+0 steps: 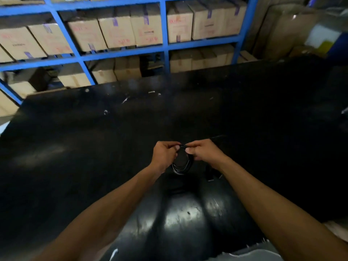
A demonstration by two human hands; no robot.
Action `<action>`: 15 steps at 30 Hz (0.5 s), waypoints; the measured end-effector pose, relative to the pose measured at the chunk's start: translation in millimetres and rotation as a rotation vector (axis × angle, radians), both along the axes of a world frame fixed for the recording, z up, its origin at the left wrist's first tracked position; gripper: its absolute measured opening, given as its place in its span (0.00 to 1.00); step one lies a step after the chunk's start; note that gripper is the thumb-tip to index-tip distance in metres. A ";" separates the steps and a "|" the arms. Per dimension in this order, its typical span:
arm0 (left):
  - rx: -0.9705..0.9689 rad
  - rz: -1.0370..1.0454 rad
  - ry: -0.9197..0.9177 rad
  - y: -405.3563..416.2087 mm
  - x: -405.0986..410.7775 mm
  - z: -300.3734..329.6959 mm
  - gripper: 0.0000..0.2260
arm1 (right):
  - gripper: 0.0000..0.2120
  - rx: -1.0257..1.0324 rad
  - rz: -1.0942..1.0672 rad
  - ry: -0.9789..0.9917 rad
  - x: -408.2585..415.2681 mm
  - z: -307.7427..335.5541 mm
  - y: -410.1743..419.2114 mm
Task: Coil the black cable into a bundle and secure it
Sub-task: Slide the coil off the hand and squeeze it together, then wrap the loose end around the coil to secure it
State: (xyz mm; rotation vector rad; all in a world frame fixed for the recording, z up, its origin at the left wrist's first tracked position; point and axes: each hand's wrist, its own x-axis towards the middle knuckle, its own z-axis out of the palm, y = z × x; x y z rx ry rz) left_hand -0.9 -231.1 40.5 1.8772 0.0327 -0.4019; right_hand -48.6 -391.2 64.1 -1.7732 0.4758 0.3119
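Both hands up over the black table (75, 147), close together, almost touching. Left hand (163, 154) and right hand (204, 151) each pinch the top of the coiled black cable (181, 161), fingertips closed on it at the point between the thumbs. Coil hangs down between the wrists as a small oval of several loops, clear of the tabletop as far as I can tell. Looks like the securing step: loops formed, top being wrapped or tied; tie itself too small and dark to make out. Risks, as judgement: grip covers only the top of the loops, so if either pinch slackens while the other hand shifts, the loops likely spring apart or slide uneven and the bundle opens. Black on black with dim light and blur, so a loose end or a dropped loop is easy to lose sight of. A dark object (211, 173) lies just under the right wrist, identity unclear; a dangling tail could snag on it. Room: wide bare table ahead of and to both sides of the hands, far edge well beyond them, near edge down by the elbows. Blue shelving (163, 48) with cardboard boxes (113, 32) stands past the far edge, well apart, no obstruction.
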 end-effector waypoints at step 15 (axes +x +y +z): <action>0.151 0.098 0.076 -0.4 -5.1 -77.4 0.11 | 0.21 -0.927 0.480 0.028 -17.6 -122.9 -54.6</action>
